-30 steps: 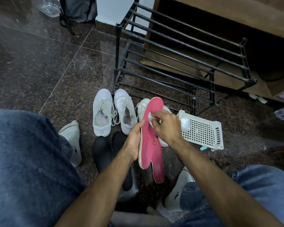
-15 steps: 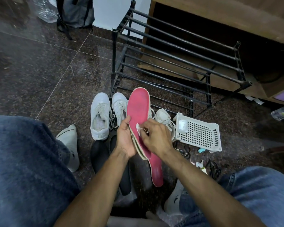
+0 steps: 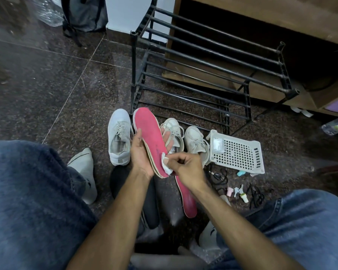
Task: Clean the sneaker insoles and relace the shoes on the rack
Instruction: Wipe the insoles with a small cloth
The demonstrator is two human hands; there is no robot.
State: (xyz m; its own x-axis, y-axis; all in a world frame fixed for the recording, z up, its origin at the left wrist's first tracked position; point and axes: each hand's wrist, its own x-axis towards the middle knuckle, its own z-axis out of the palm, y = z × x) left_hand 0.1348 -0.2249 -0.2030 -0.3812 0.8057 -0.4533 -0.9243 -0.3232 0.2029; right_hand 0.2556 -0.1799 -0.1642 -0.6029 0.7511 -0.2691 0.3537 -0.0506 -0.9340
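My left hand (image 3: 141, 154) grips a pink insole (image 3: 149, 135) from underneath, toe end pointing away from me. My right hand (image 3: 185, 168) pinches a small white wipe (image 3: 166, 165) against the heel end of that insole. A second pink insole (image 3: 186, 199) lies on the floor below my right wrist. White sneakers stand on the floor behind: one (image 3: 119, 137) at the left, another (image 3: 174, 133) partly hidden by the held insole, and a third (image 3: 196, 143) to its right. The black metal shoe rack (image 3: 203, 61) stands bare beyond them.
A white perforated plastic basket (image 3: 236, 152) lies right of the sneakers. Black laces (image 3: 256, 193) and small pastel bottles (image 3: 236, 191) are scattered near my right knee. Black shoes (image 3: 121, 178) sit under my forearms. A backpack (image 3: 84, 14) leans at the far wall. My jeans-clad knees flank the scene.
My right hand has wiped down the held insole from its toe end to its heel end. My left hand has tilted and shifted the insole slightly left.
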